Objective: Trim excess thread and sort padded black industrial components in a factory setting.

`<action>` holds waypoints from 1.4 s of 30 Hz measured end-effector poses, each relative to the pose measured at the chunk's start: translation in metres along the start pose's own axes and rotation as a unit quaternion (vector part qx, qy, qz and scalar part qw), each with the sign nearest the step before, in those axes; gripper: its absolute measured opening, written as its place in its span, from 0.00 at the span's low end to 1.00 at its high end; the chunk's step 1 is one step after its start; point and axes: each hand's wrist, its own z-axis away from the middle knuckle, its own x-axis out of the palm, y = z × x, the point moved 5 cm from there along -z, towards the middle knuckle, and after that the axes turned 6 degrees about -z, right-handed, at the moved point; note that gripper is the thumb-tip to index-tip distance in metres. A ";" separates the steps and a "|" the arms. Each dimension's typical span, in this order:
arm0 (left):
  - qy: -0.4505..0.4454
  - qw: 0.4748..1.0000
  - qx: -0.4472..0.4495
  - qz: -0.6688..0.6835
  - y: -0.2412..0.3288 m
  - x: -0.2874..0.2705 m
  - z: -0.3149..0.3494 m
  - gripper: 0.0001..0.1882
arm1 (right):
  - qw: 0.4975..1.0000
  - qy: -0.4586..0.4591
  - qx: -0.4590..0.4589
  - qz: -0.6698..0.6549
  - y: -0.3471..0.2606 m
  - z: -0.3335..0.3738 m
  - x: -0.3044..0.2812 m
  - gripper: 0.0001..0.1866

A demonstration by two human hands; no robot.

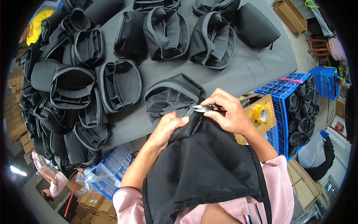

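Observation:
A black fabric pouch (164,98) with inner dividers lies at the table's near edge, its opening turned up. My left hand (167,128) grips the pouch's edge between thumb and fingers. In my right hand (227,110) is a small pair of thread snips (203,108), closed in my fingers. The pointed metal blades sit at the pouch's edge, just beside my left thumb. Whether the blades touch a thread is too small to tell. A black apron (209,160) covers my front below the pouch.
Several similar black pouches stand on the grey table (164,72), with a dense pile (56,123) at the left. To the right, a wooden board (270,108) carries a yellow tape roll (261,114). Beside it is a blue crate (281,112) of pouches. Another person (52,177) is at lower left.

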 end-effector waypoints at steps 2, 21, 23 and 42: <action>-0.005 1.000 -0.001 -0.005 -0.002 0.000 0.000 0.15 | 1.000 -0.008 -0.008 0.003 0.000 -0.001 0.000 0.09; 0.074 0.921 0.058 0.378 0.033 -0.011 -0.007 0.09 | 0.987 0.089 -0.010 -0.130 -0.021 -0.012 -0.004 0.13; 0.116 0.885 0.082 0.443 0.043 -0.019 -0.012 0.09 | 0.994 0.041 -0.060 -0.081 -0.024 -0.023 0.010 0.15; 0.149 0.809 0.160 0.546 0.000 -0.021 -0.031 0.15 | 0.975 -0.063 -0.207 0.045 -0.005 -0.030 0.079 0.20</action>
